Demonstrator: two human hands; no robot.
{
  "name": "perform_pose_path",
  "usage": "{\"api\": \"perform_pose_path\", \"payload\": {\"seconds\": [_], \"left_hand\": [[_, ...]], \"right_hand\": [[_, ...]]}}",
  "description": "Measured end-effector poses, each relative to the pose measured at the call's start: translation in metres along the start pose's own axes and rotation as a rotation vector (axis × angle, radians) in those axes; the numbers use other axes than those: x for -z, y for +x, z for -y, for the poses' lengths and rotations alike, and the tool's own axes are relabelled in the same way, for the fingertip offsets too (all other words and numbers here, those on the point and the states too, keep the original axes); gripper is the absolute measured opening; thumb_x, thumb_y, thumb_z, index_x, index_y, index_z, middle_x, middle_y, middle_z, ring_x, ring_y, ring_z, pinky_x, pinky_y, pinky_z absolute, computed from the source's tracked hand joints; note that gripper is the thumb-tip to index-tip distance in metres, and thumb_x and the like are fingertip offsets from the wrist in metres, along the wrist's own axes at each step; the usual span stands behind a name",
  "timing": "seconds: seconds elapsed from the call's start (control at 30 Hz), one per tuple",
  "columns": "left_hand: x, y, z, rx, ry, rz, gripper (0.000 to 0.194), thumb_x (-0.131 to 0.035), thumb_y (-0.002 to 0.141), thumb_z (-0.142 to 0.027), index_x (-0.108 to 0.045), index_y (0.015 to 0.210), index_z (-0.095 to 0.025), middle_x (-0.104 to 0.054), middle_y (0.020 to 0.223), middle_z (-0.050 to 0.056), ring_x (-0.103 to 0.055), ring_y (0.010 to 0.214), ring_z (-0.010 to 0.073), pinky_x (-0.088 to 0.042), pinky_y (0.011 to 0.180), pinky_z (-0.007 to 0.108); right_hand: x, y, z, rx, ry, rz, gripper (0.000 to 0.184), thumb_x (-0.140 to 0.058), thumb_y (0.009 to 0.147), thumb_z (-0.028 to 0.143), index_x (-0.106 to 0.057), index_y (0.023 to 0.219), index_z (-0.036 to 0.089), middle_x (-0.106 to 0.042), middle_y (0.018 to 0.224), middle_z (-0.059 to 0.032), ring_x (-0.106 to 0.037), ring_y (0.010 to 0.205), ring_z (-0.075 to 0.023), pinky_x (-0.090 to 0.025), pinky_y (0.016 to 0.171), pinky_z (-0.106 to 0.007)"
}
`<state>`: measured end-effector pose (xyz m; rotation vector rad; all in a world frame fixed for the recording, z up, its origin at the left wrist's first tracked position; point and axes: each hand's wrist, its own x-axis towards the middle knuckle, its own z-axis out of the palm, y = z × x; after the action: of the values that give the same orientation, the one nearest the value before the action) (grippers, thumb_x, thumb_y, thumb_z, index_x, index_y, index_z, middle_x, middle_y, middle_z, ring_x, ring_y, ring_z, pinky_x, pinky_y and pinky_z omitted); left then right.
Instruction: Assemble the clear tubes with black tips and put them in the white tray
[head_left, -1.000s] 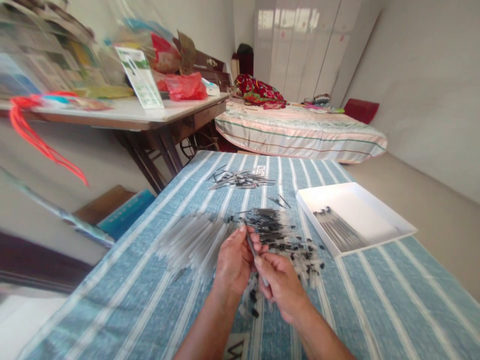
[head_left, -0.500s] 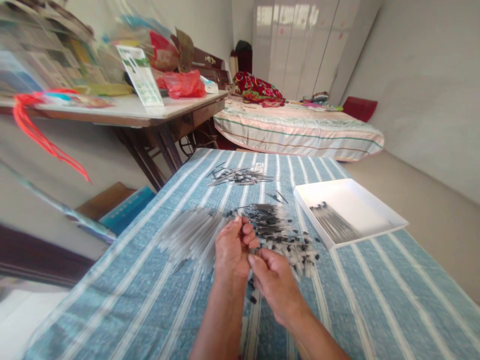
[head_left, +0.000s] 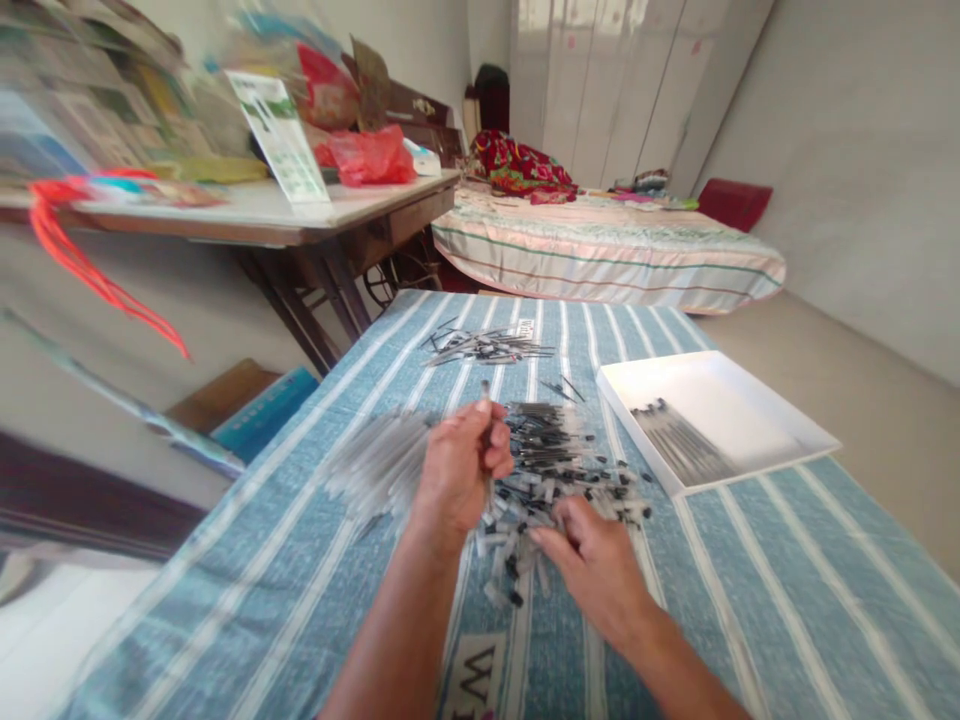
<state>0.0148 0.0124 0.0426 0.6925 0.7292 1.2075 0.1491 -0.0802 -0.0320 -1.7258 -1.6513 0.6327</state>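
Slim pen (head_left: 485,390), dark upper end

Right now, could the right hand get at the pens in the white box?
Probably yes. The white box is low and open on top, and only loose caps seem to lie between the right hand and the pens.

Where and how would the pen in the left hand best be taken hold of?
Probably by the dark end of the pen, coming from the far side, opposite the person. That slim end pokes out beyond the left hand, whereas the hand covers the middle and the other end points back toward the loose caps.
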Motion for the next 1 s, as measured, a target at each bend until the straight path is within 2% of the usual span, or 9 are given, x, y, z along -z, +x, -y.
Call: {"api": "perform_pose_path", "payload": {"seconds": [0.1, 0.2, 0.27, 0.37, 0.5, 0.67, 0.83, 0.9, 1.0], "left_hand": [[0.004, -0.001, 0.021, 0.188, 0.069, 0.116, 0.018, -0.059, 0.075, -0.03, -0.055, 0.074, -0.013, -0.044, 0.047, -0.005, -0.031, 0.033, 0.0031, -0.027, 0.033, 0.014], [0.015, -0.001, 0.03, 0.271, 0.158, 0.178, 0.021, -0.06, 0.074, -0.033, -0.056, 0.072, -0.013, -0.044, 0.044, -0.006, -0.03, 0.032, 0.0035, -0.027, 0.032, 0.015], [0.021, -0.002, 0.031, 0.321, 0.224, 0.218, 0.022, -0.06, 0.074, -0.035, -0.056, 0.071, -0.014, -0.044, 0.043, -0.006, -0.029, 0.031, 0.0032, -0.028, 0.032, 0.016], [0.026, -0.004, 0.035, 0.369, 0.335, 0.26, 0.024, -0.058, 0.075, -0.038, -0.055, 0.069, -0.014, -0.047, 0.043, -0.005, -0.03, 0.03, 0.0034, -0.027, 0.032, 0.016], [0.026, -0.008, 0.04, 0.371, 0.53, 0.304, 0.025, -0.055, 0.076, -0.038, -0.054, 0.065, -0.015, -0.05, 0.044, -0.004, -0.035, 0.031, 0.0042, -0.024, 0.034, 0.016], [0.024, -0.012, 0.043, 0.413, 0.673, 0.386, 0.03, -0.052, 0.077, -0.036, -0.047, 0.055, -0.016, -0.05, 0.042, -0.004, -0.034, 0.03, 0.0046, -0.022, 0.034, 0.018], [0.022, -0.012, 0.046, 0.463, 0.688, 0.381, 0.027, -0.05, 0.077, -0.036, -0.05, 0.06, -0.016, -0.049, 0.042, -0.005, -0.032, 0.029, 0.0044, -0.021, 0.033, 0.018], [0.022, -0.012, 0.046, 0.467, 0.685, 0.375, 0.027, -0.05, 0.077, -0.038, -0.051, 0.062, -0.015, -0.049, 0.043, -0.005, -0.033, 0.03, 0.0042, -0.021, 0.033, 0.017], [0.022, -0.012, 0.045, 0.465, 0.692, 0.374, 0.03, -0.05, 0.077, -0.04, -0.051, 0.062, -0.014, -0.048, 0.043, -0.005, -0.033, 0.03, 0.0038, -0.021, 0.033, 0.017]], "right_hand": [[0.004, 0.026, 0.0, 0.061, -0.249, 0.032, 0.023, -0.051, 0.081, 0.04, -0.06, 0.076, 0.02, -0.058, 0.055, -0.0005, -0.053, 0.05, -0.0148, -0.029, 0.049, -0.022], [0.002, 0.037, -0.004, 0.099, -0.321, 0.051, 0.027, -0.042, 0.086, 0.039, -0.063, 0.086, 0.021, -0.064, 0.061, -0.0033, -0.058, 0.054, -0.0167, -0.032, 0.051, -0.022], [0.004, 0.041, -0.008, 0.098, -0.228, -0.01, 0.033, -0.037, 0.088, 0.04, -0.062, 0.08, 0.02, -0.061, 0.058, -0.0028, -0.057, 0.053, -0.0154, -0.032, 0.052, -0.022], [0.013, 0.05, -0.012, 0.057, 0.069, -0.08, 0.045, -0.033, 0.09, 0.046, -0.054, 0.062, 0.018, -0.05, 0.046, 0.0011, -0.047, 0.046, -0.0117, -0.032, 0.05, -0.021], [0.024, 0.064, -0.012, -0.004, 0.34, 0.074, 0.047, -0.037, 0.087, 0.05, -0.045, 0.054, 0.018, -0.037, 0.038, 0.0065, -0.033, 0.037, -0.0081, -0.028, 0.043, -0.021], [0.028, 0.067, -0.016, 0.01, 0.37, 0.252, 0.045, -0.044, 0.085, 0.047, -0.038, 0.051, 0.019, -0.035, 0.037, 0.008, -0.031, 0.036, -0.0063, -0.027, 0.041, -0.019], [0.034, 0.064, -0.026, 0.025, 0.457, 0.439, 0.032, -0.044, 0.086, 0.042, -0.052, 0.068, 0.017, -0.053, 0.048, 0.0049, -0.044, 0.04, -0.0074, -0.036, 0.043, -0.018], [0.035, 0.065, -0.028, 0.017, 0.482, 0.449, 0.03, -0.045, 0.085, 0.042, -0.055, 0.074, 0.017, -0.057, 0.053, 0.0035, -0.047, 0.042, -0.0081, -0.038, 0.042, -0.018], [0.034, 0.065, -0.03, 0.06, 0.416, 0.382, 0.036, -0.046, 0.085, 0.042, -0.051, 0.06, 0.016, -0.052, 0.046, 0.004, -0.045, 0.039, -0.007, -0.036, 0.042, -0.018]]}}
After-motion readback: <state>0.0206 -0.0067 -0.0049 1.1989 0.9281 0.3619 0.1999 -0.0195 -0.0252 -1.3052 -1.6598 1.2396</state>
